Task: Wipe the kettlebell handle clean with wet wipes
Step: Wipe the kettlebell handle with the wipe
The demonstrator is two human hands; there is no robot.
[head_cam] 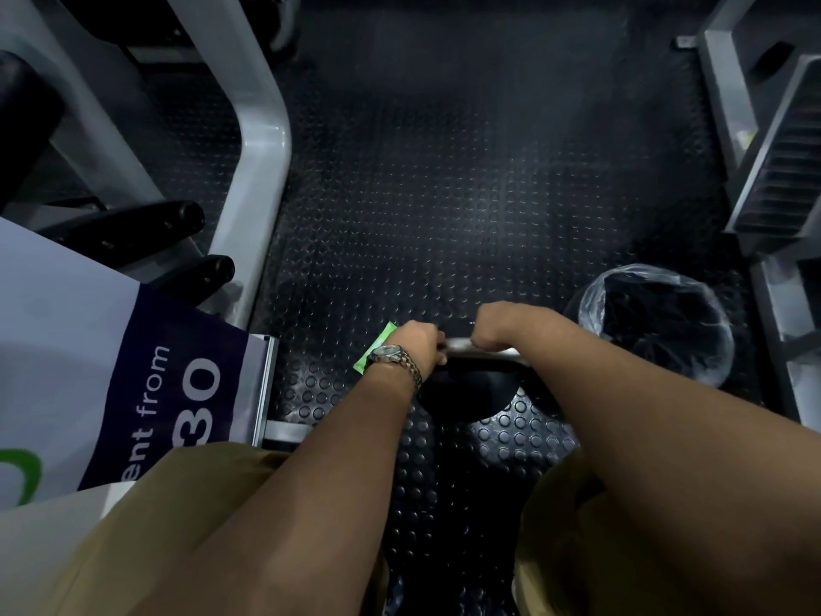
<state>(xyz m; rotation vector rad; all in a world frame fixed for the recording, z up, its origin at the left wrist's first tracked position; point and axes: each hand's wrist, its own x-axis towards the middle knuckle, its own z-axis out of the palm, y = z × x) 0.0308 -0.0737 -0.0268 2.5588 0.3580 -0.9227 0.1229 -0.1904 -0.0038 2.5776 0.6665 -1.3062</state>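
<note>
A black kettlebell (466, 391) stands on the studded rubber floor between my knees. Its silver handle (460, 344) shows between my two hands. My left hand (417, 344), with a metal watch on the wrist, grips the handle's left end. My right hand (497, 326) is curled over the handle's right part from above; whether a wipe lies under it is hidden. A green wet wipe packet (377, 344) lies on the floor just left of my left hand, partly hidden by the wrist.
A bin with a clear plastic liner (657, 322) stands on the floor at the right. A grey machine frame (262, 171) with black grips rises at the left, above a printed banner (133, 393). Another grey machine (777, 148) flanks the right edge.
</note>
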